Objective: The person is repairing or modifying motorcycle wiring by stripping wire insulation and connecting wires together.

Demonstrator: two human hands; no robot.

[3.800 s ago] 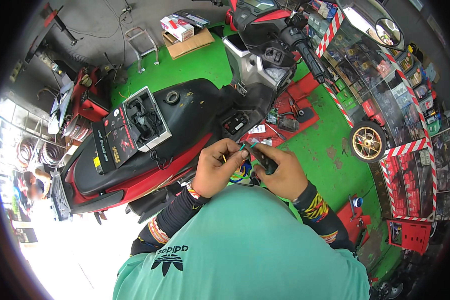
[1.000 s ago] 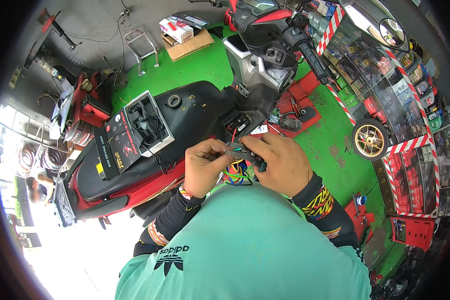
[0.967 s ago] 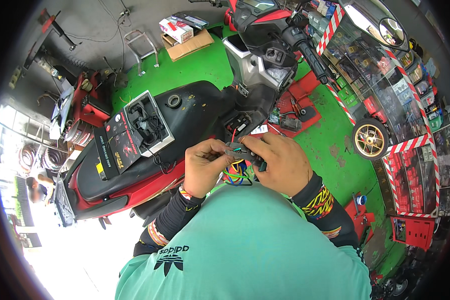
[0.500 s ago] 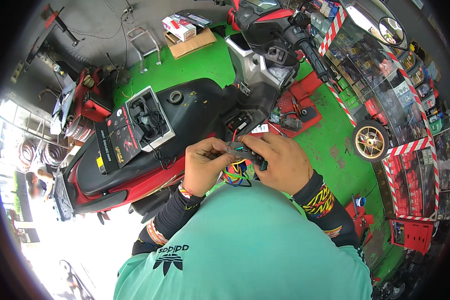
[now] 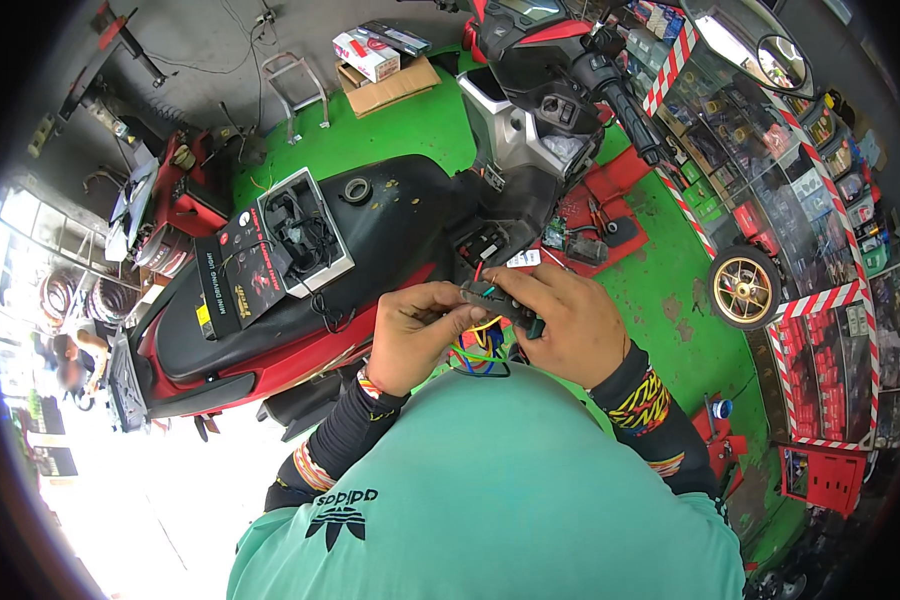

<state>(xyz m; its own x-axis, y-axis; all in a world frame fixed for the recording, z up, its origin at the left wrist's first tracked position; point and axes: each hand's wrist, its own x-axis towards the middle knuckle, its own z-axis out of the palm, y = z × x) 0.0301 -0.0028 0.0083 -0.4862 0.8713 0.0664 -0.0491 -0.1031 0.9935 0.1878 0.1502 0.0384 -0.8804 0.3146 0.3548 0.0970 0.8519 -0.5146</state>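
Note:
Both my hands meet just above my lap, close to the side of the motorcycle seat [image 5: 390,215]. My left hand [image 5: 410,335] is closed in a pinch on a thin wire, mostly hidden by the fingers. Dark pliers [image 5: 500,305] with green on the handle are gripped in my right hand [image 5: 575,325], their jaws touching the left fingertips. A short green piece [image 5: 488,291] shows at the jaws. From between the hands a red wire [image 5: 478,272] runs up toward the opened body of the motorcycle. Coloured wires [image 5: 482,355] hang in a loose bundle below.
An opened box [image 5: 340,262] with black cables rests on the seat beside a tape roll [image 5: 357,190]. Tools lie on a red panel [image 5: 620,250] on the green floor. A glass display case [image 5: 770,200] and gold-rimmed wheel [image 5: 744,287] stand right. Another person [image 5: 90,355] is far left.
My hands stay together, with the right hand and pliers shifting and tilting slightly. The whole view has moved a little. The far-left person has changed posture.

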